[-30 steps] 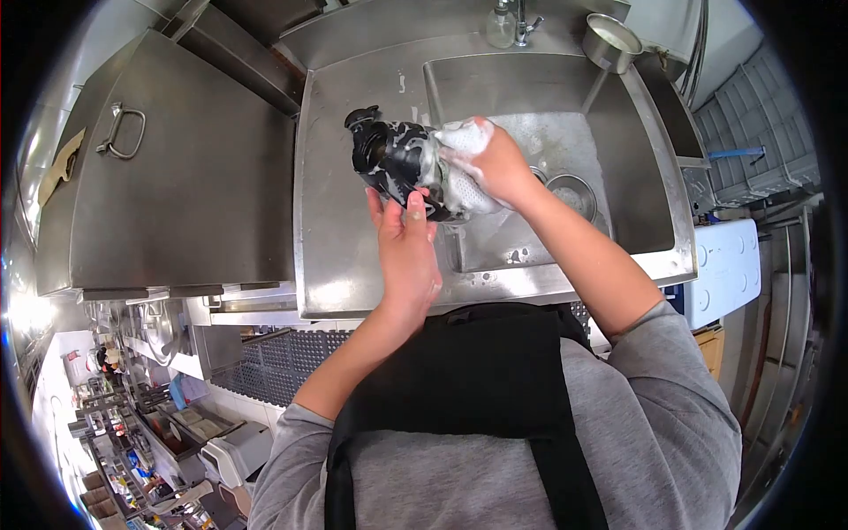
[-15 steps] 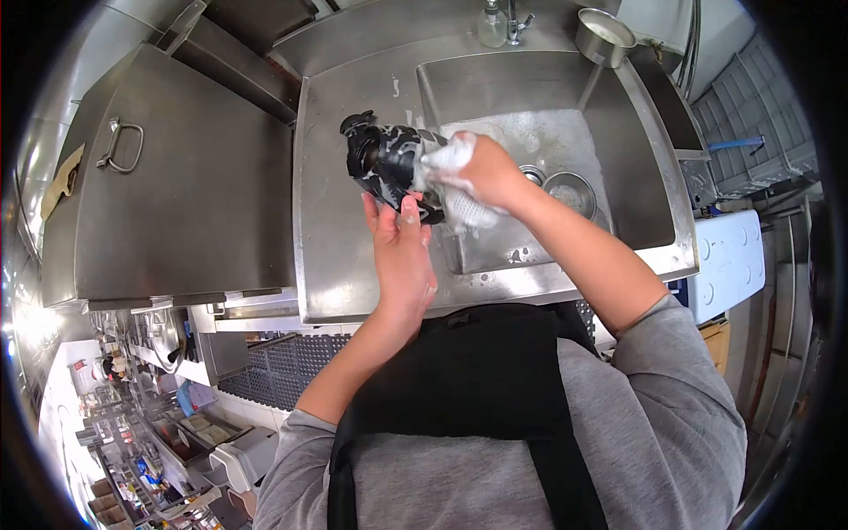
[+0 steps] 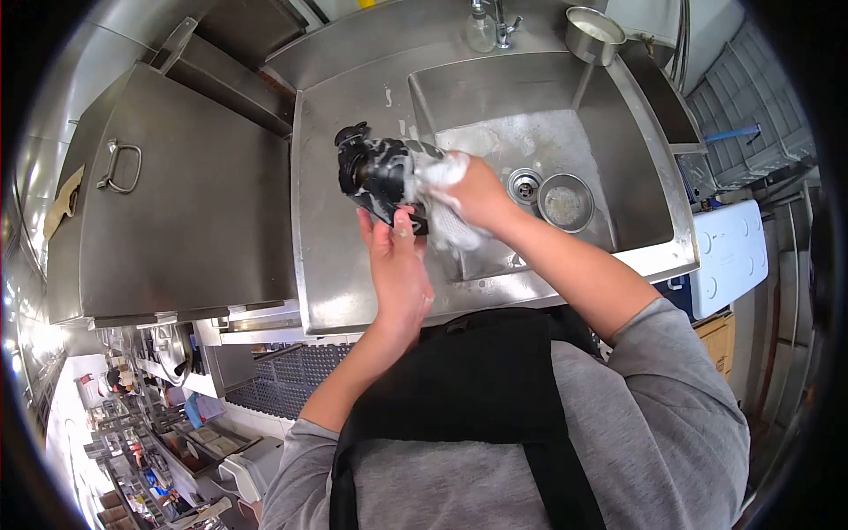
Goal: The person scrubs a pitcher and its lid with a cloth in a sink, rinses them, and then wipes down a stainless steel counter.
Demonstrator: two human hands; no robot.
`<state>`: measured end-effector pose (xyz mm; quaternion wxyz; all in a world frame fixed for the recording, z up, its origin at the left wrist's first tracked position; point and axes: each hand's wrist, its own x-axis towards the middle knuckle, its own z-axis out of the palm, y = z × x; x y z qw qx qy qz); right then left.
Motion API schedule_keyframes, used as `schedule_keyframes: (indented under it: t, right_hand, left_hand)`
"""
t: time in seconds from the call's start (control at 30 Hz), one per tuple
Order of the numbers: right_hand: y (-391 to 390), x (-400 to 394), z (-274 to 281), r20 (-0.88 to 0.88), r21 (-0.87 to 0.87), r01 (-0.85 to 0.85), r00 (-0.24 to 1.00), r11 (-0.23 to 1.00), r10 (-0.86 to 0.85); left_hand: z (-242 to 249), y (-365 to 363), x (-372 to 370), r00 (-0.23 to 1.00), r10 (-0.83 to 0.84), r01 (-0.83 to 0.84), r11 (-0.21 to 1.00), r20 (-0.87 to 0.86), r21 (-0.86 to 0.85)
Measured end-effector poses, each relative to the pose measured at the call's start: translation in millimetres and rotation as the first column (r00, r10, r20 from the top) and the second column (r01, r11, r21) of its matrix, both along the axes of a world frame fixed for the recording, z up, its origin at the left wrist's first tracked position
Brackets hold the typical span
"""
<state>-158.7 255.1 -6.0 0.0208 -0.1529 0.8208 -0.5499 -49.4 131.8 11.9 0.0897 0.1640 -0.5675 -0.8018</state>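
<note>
A black bottle (image 3: 386, 177), streaked with suds, lies tilted over the left rim of the sink, its mouth and black cap end pointing left. From below, my left hand (image 3: 396, 252) supports it with fingers curled against its side. My right hand (image 3: 481, 190) is closed on a white, foam-covered cloth (image 3: 452, 221) and presses it against the bottle's right part. Foam and the cloth hide that end of the bottle.
The steel sink (image 3: 640, 177) has foamy water on its floor, a drain (image 3: 525, 185) and a round metal strainer bowl (image 3: 566, 205). Behind stand a soap bottle (image 3: 481, 31), a tap (image 3: 503, 26) and a metal pot (image 3: 594, 37). A steel cabinet (image 3: 194, 194) is at left.
The cloth and my right hand have shifted slightly along the bottle, and foam on its side is smeared differently. The view has moved a little, showing the drain and bowl more fully.
</note>
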Motion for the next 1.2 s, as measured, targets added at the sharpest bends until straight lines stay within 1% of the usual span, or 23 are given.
schedule_keyframes:
  t: [0.07, 0.13, 0.2, 0.23, 0.27, 0.33, 0.37, 0.4, 0.47, 0.5, 0.53, 0.6, 0.67, 0.73, 0.8, 0.87, 0.93, 0.97, 1.0, 1.07, 1.13, 1.17, 1.2]
  right_hand:
    - [-3, -17, 9, 0.142, -0.024, 0.057, 0.988, 0.998, -0.053]
    - [-5, -16, 6, 0.132, -0.040, 0.045, 0.990, 0.998, -0.039]
    - [-7, 10, 3, -0.054, 0.043, 0.026, 0.998, 0.999, -0.023]
    - [-3, 9, 8, 0.054, 0.046, -0.035, 0.998, 0.998, 0.032]
    - [-1, 4, 14, 0.056, 0.049, -0.033, 0.998, 0.998, 0.031]
    - [0, -11, 22, 0.179, -0.053, 0.028, 0.984, 0.998, -0.018]
    - [-2, -15, 19, 0.193, -0.081, 0.009, 0.981, 0.997, 0.007]
    - [-4, -10, 17, 0.189, -0.086, 0.010, 0.982, 0.996, 0.006]
    - [-8, 8, 14, 0.011, 0.076, 0.002, 1.000, 0.997, -0.003]
    - [-6, 6, 14, 0.081, 0.011, -0.043, 0.996, 0.999, 0.042]
    - [-5, -1, 15, 0.081, 0.013, -0.046, 0.996, 0.999, 0.044]
    - [-3, -14, 22, 0.177, -0.023, -0.016, 0.984, 1.000, 0.020]
    - [-5, -11, 15, 0.127, -0.090, -0.002, 0.992, 0.996, 0.014]
    - [-7, 6, 12, 0.081, 0.065, -0.050, 0.996, 0.997, 0.045]
    - [-4, -2, 13, 0.087, 0.099, -0.048, 0.995, 0.994, 0.039]
    - [1, -14, 29, 0.206, -0.038, -0.013, 0.978, 0.999, 0.020]
    - [-4, -15, 13, 0.157, -0.098, -0.054, 0.985, 0.994, 0.069]
    - [-10, -8, -5, 0.060, 0.012, -0.074, 0.995, 0.997, 0.074]
    - [-13, 2, -1, -0.031, 0.124, -0.084, 0.996, 0.989, 0.088]
    - [-7, 3, 13, 0.021, 0.129, -0.108, 0.994, 0.986, 0.107]
    - [-5, -11, 17, 0.166, -0.024, -0.002, 0.986, 1.000, 0.006]
    - [-9, -27, -1, 0.150, -0.109, -0.011, 0.988, 0.994, 0.027]
    - [-10, -20, 4, 0.147, -0.110, -0.009, 0.989, 0.994, 0.025]
  left_hand:
    - [12, 3, 0, 0.995, 0.065, -0.066, 0.998, 0.070, 0.018]
    - [11, 0, 0, 0.996, 0.031, -0.033, 0.999, 0.078, 0.024]
    - [4, -2, 0, 0.999, 0.036, -0.035, 0.999, -0.010, 0.033]
    - [4, -3, -1, 1.000, 0.030, -0.030, 0.999, -0.008, 0.036]
    - [6, -4, -1, 1.000, 0.012, -0.014, 0.999, 0.023, 0.052]
    - [10, -2, 0, 0.999, -0.004, 0.001, 0.998, 0.052, 0.065]
    - [14, -1, 2, 0.996, 0.023, -0.027, 0.998, 0.084, 0.051]
    - [16, -1, 1, 0.993, 0.049, -0.053, 0.998, 0.111, 0.035]
    - [9, -2, 2, 0.997, 0.037, -0.040, 0.998, 0.066, 0.042]
    - [9, -1, 3, 0.999, 0.031, -0.032, 0.998, 0.023, 0.054]
    - [9, 1, 3, 0.999, 0.033, -0.034, 0.998, 0.024, 0.056]
    - [15, 4, 2, 0.992, 0.074, -0.077, 0.997, 0.098, 0.029]
    - [17, 2, 3, 0.993, 0.056, -0.060, 0.998, 0.108, 0.033]
    - [13, 0, 3, 0.991, 0.035, -0.040, 0.998, 0.128, 0.043]
    - [6, -2, 3, 0.999, 0.006, -0.008, 0.998, 0.040, 0.064]
    - [9, 2, 3, 0.997, 0.031, -0.034, 0.999, 0.066, 0.043]
    - [10, -1, 2, 0.995, 0.054, -0.056, 0.998, 0.086, 0.021]
    - [6, -3, 2, 0.999, 0.017, -0.019, 0.999, 0.048, 0.032]
    - [7, -4, 2, 1.000, -0.018, 0.018, 0.999, 0.014, 0.043]
    - [13, 2, 2, 0.998, 0.024, -0.027, 0.999, 0.053, 0.039]
    - [16, 5, 4, 0.993, 0.070, -0.072, 0.997, 0.091, 0.023]
    - [16, 4, 6, 0.993, 0.061, -0.063, 0.998, 0.104, 0.015]
    - [16, 3, 5, 0.993, 0.052, -0.053, 0.999, 0.111, 0.008]
